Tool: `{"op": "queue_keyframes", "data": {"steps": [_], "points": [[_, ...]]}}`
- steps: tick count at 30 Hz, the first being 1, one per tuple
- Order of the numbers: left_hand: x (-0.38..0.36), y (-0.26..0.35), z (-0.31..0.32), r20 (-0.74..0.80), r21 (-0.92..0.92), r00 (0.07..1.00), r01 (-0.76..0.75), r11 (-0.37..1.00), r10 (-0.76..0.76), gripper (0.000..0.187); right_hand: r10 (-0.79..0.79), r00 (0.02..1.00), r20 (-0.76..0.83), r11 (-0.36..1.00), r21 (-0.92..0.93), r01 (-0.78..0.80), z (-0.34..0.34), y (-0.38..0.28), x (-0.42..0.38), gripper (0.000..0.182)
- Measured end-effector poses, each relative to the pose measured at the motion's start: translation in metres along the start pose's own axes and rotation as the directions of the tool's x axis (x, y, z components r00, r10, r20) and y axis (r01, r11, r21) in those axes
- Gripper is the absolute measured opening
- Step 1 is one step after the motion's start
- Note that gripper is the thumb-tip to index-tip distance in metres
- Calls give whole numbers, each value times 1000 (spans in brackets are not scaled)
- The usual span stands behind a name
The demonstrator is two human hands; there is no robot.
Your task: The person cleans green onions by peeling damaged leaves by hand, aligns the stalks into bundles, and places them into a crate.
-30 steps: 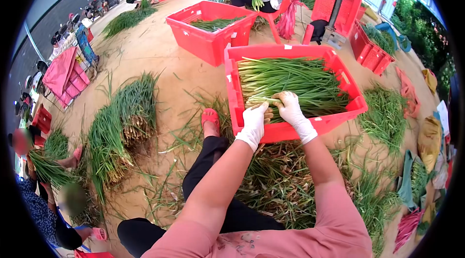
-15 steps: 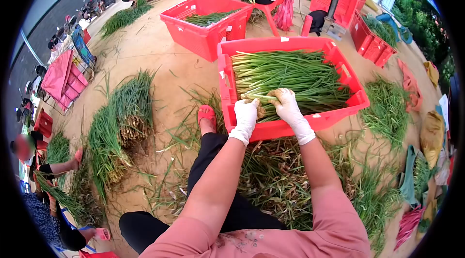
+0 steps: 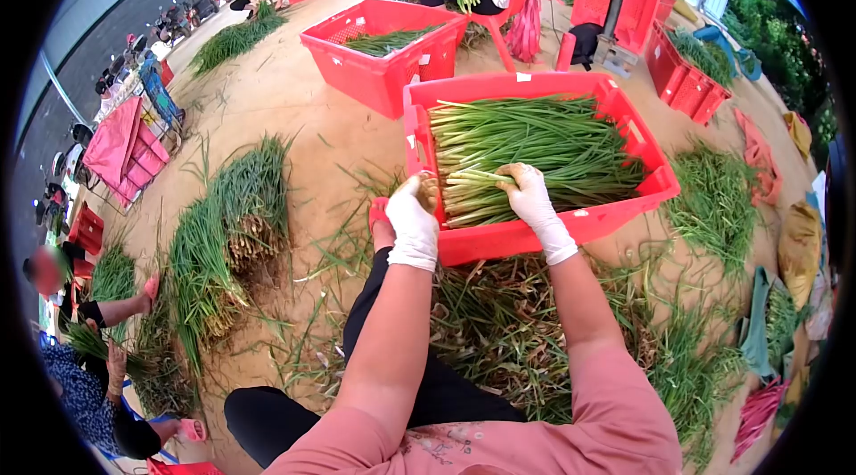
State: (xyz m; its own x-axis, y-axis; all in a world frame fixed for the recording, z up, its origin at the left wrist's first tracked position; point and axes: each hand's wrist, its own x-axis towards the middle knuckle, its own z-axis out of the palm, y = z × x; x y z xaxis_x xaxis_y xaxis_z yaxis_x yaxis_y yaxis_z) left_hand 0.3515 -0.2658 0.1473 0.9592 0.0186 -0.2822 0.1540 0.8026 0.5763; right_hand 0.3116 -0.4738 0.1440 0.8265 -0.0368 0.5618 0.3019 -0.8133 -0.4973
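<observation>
Both my hands wear white gloves with soiled fingertips. My right hand (image 3: 532,198) pinches the pale stem ends of a few green onions (image 3: 480,178) over the front of a red crate (image 3: 535,238). Under them, a thick layer of green onions (image 3: 553,140) lies in the crate, white ends to the left and leaves to the right. My left hand (image 3: 414,223) is at the crate's front left corner, apart from those stems. Its fingers are curled, and what they hold, if anything, is hidden.
Stripped leaves and trimmings (image 3: 499,323) cover the floor below the crate. A heap of green onions (image 3: 236,225) lies to the left, loose greens (image 3: 709,207) to the right. Another red crate (image 3: 379,74) stands behind. Several people work nearby, one on a red chair (image 3: 499,29).
My left hand has come off the stems and moved left to the crate's corner. My right hand keeps its pinch on the stems in almost the same place.
</observation>
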Motion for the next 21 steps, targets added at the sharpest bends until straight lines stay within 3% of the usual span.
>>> {"op": "queue_keyframes", "data": {"steps": [2, 3, 4, 6, 7, 10, 17, 21], "points": [[16, 20, -11, 80, -17, 996, -34, 999, 35, 16, 42, 999, 14, 999, 16, -42, 0, 2, -1, 17], [2, 32, -2, 49, 186, 993, -115, 976, 108, 15, 78, 996, 34, 996, 32, -79, 1, 4, -1, 17], [-9, 35, 4, 49, 186, 993, -115, 976, 108, 15, 77, 996, 34, 996, 32, -78, 1, 5, -1, 17], [-24, 26, 8, 158, 543, 986, -44, 838, -51, 14, 142, 990, -15, 984, 109, -140, 3, 7, 1, 18], [-26, 13, 8, 176, 598, 982, -51, 800, -69, 14, 120, 992, -44, 988, 103, -115, 3, 7, 2, 18], [-28, -17, 15, 312, 568, 950, -182, 803, -5, 14, 137, 990, -16, 977, 169, -132, 1, 4, 2, 19], [-26, -33, 34, 281, 510, 958, -195, 838, 52, 12, 261, 961, 85, 930, 246, -274, 2, 5, 1, 20], [-20, -37, 31, 338, 538, 937, -268, 799, 87, 11, 301, 943, 144, 903, 274, -330, 3, 10, 1, 24]]}}
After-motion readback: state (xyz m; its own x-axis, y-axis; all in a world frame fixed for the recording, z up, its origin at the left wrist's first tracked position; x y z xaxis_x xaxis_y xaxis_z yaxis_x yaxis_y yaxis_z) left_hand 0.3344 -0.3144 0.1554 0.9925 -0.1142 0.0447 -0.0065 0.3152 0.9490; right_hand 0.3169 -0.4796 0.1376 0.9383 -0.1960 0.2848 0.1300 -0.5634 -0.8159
